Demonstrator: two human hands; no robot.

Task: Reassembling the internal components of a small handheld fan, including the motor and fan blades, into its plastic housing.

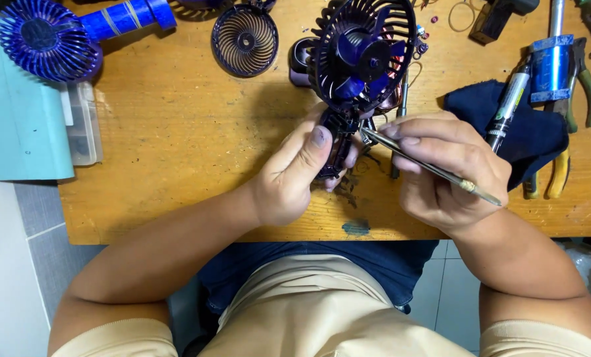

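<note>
Purple fan (360, 56) handle, mostly hidden, gripped by left hand (295, 175); right hand (444, 172) pinches tweezers (427, 165).

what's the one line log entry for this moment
left hand: holds handheld fan by handle | right hand: holds tweezers, tips at fan neck | surface: wooden table

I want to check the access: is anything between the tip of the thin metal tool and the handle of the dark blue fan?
Nothing visible does. The right hand points the thin metal tool at the neck of the dark blue handheld fan, which the left hand holds above the wooden table. The tip itself is hidden behind the fingers.
</note>
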